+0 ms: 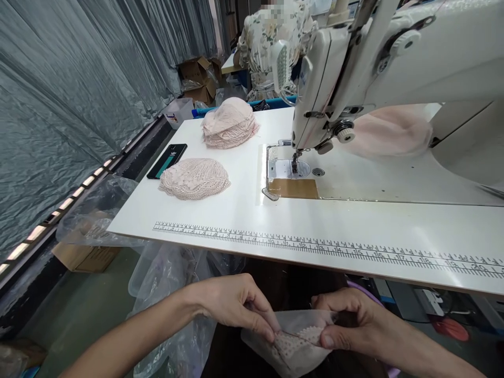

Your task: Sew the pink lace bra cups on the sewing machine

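Observation:
Below the front edge of the table, my left hand point(236, 304) and my right hand point(346, 320) both pinch a small pale pink lace piece point(295, 344) with a sheer backing. The fingers of each hand are closed on its top edge, thumbs close together. On the white sewing table point(220, 210) lie a flat pile of pink lace pieces point(195, 178) and, farther back, a taller stack of lace pieces point(229, 123). The white sewing machine point(394, 68) stands at the right, its needle point(294, 165) above the metal plate. More pink fabric point(389, 131) lies behind the machine arm.
A black phone point(167, 160) rests at the table's left edge. A printed ruler point(315, 247) runs along the front. Clear plastic bags point(165, 268) and a cardboard box point(84, 257) sit below left. A grey plastic curtain point(79, 79) hangs left. Another person point(268, 47) sits beyond the table.

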The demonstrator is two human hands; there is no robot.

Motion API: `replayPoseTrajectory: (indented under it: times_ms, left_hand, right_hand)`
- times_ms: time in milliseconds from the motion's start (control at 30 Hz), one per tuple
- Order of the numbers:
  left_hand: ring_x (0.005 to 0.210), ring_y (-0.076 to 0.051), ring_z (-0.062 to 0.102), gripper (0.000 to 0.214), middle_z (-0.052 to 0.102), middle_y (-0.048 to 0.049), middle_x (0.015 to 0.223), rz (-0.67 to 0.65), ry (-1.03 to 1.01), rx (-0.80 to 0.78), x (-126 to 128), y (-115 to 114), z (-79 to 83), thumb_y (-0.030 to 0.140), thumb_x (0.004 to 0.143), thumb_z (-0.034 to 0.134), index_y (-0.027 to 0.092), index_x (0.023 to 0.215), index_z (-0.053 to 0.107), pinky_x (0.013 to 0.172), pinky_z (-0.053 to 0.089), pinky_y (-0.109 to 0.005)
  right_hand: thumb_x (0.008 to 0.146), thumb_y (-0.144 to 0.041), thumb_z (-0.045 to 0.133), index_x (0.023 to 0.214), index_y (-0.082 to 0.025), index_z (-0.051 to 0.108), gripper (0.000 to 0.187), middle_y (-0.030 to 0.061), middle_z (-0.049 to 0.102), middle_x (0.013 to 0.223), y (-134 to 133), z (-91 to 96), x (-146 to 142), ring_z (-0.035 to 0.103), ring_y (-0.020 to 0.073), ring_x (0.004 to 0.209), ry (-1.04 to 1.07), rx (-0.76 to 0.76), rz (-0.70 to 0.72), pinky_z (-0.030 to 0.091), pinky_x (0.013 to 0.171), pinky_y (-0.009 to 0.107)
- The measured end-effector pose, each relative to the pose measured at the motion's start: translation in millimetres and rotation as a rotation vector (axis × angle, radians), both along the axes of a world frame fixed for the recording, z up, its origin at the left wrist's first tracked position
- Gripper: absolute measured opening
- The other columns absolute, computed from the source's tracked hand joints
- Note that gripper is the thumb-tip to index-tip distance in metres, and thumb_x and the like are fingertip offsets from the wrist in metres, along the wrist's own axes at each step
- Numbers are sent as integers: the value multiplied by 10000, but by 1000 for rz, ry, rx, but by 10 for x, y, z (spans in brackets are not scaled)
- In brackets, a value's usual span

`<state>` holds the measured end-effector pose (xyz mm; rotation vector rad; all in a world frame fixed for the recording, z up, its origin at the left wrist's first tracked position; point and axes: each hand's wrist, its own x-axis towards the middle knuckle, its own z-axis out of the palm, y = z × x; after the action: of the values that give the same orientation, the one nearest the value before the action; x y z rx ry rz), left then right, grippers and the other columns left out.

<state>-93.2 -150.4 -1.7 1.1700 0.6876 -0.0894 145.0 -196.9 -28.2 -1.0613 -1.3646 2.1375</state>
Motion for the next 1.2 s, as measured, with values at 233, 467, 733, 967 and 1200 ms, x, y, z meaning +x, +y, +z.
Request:
replayPoseTrajectory:
  times_ms: [233, 467, 733, 967, 1200]
  left_hand:
    - [712, -95, 657, 173, 714, 12, 741, -28, 19, 65, -31, 34, -78, 216, 725, 697, 191, 894, 725, 678, 491, -134]
    - [676, -86, 647, 126, 693, 38, 662, 63, 33, 8, -46, 12, -100, 183, 685, 723, 201, 809, 735, 689, 482, -138]
    - [767, -131, 658, 356, 707, 16, 756, 53, 2, -22, -96, 10, -147, 400, 612, 773, 209, 908, 725, 770, 494, -205]
    - [689, -125, 653, 417, 693, 19, 684, 162, 45, -85, 5, -56, -268, 444, 498, 817, 189, 818, 736, 743, 514, -224]
    - [706, -114, 647, 309, 702, 15, 729, 105, 41, -57, -19, -13, -127, 337, 569, 809, 186, 827, 733, 721, 502, -198]
  right_hand:
    - [696, -430, 704, 628, -185, 615, 269, -33, 519, 617, -8, -78, 69, 449, 116, 613, -145, -21, -6, 346, 581, 221]
    - [712, -439, 678, 619, -198, 600, 270, -31, 532, 614, -24, -202, 107, 463, 122, 621, -184, 30, 33, 377, 593, 216]
    - [707, -495, 667, 597, -190, 564, 340, -49, 440, 552, 5, -140, 11, 365, 97, 540, -178, 39, 54, 339, 539, 211]
    - [700, -480, 691, 635, -164, 604, 334, -36, 476, 577, 48, -17, -102, 390, 97, 563, -216, 39, 53, 291, 514, 207]
    - [717, -368, 713, 673, -153, 645, 230, -35, 529, 613, 31, 34, -118, 431, 94, 587, -166, 37, 55, 311, 543, 195]
